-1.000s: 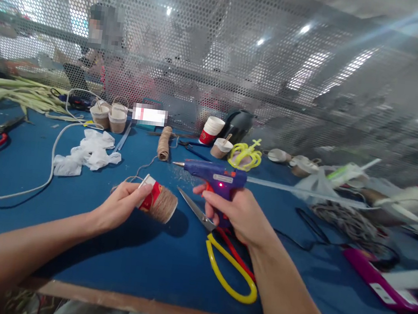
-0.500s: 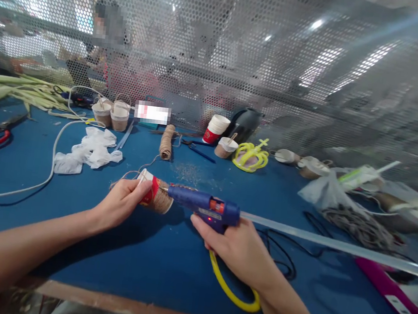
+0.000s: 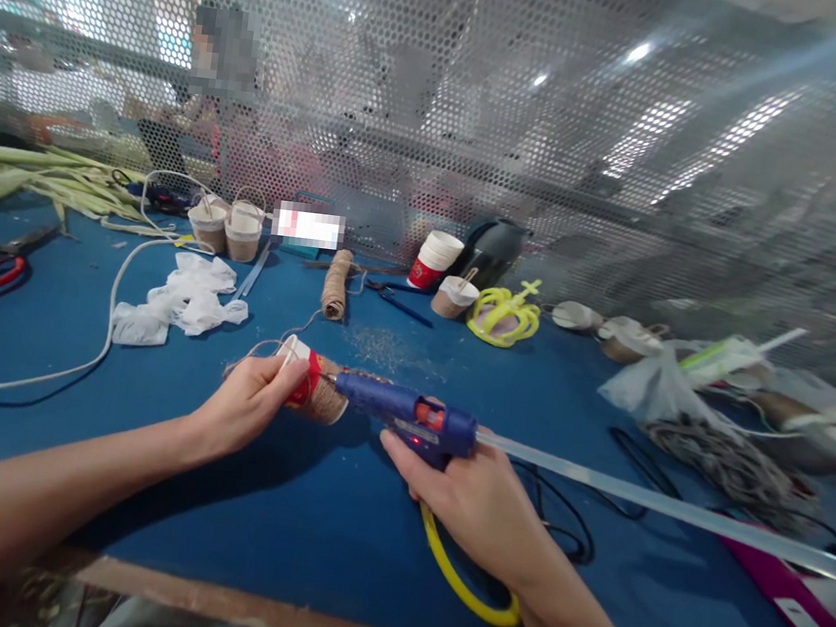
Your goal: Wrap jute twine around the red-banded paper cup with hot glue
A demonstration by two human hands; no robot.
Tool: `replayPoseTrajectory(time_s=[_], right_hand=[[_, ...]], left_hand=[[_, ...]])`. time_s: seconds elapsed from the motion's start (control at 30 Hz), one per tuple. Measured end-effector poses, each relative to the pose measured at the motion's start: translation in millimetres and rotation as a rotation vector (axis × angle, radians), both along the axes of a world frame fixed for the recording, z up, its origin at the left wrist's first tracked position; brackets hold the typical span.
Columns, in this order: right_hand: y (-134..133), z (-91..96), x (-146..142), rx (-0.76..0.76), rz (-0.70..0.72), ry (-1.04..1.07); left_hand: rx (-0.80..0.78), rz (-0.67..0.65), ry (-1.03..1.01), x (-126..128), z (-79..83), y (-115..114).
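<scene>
Blue glue gun [image 3: 406, 415] gripped in right hand [image 3: 476, 501], long axis near level, nozzle pointing left against twine-wrapped cup [image 3: 310, 392], cup lying sideways, pinched by left hand [image 3: 245, 410] above blue table [image 3: 305, 512], clear glue stick [image 3: 660, 504] trailing right.

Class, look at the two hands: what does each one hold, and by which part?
The left hand holds the twine-wrapped paper cup on its side, by the rim end. The right hand holds the blue glue gun by its handle, nozzle at the cup.
</scene>
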State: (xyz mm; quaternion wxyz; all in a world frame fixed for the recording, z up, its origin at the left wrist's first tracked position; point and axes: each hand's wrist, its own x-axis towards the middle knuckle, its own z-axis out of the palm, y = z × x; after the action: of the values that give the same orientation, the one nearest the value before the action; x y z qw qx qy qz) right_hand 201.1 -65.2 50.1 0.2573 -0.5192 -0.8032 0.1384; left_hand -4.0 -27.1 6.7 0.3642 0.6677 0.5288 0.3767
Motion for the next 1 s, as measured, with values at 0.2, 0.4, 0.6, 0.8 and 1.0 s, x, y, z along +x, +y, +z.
replayPoseTrajectory(time_s=[0.2,0.4,0.6,0.8,1.0], right_hand=[[0.1,0.3,0.9,-0.009,0.015,-0.027],[-0.6,5.3,-1.1,0.03,0.054,-0.002],[0.4,6.2,-1.1,0.088,0.053,-0.067],[-0.8,1.0,-1.3,0.094,0.06,-0.041],[-1.6,-1.9,-0.4,0.112,0.064,-0.078]], left_hand=[[0.007,-0.016,-0.006,-0.5,-1.5,0.5],[-0.015,-0.008,0.055,-0.4,-0.8,0.7],[0.007,0.003,0.029,-0.7,-0.8,0.7],[0.013,0.006,-0.021,-1.3,-4.6,1.7],[0.0,0.002,-0.032,-0.8,-5.1,1.9]])
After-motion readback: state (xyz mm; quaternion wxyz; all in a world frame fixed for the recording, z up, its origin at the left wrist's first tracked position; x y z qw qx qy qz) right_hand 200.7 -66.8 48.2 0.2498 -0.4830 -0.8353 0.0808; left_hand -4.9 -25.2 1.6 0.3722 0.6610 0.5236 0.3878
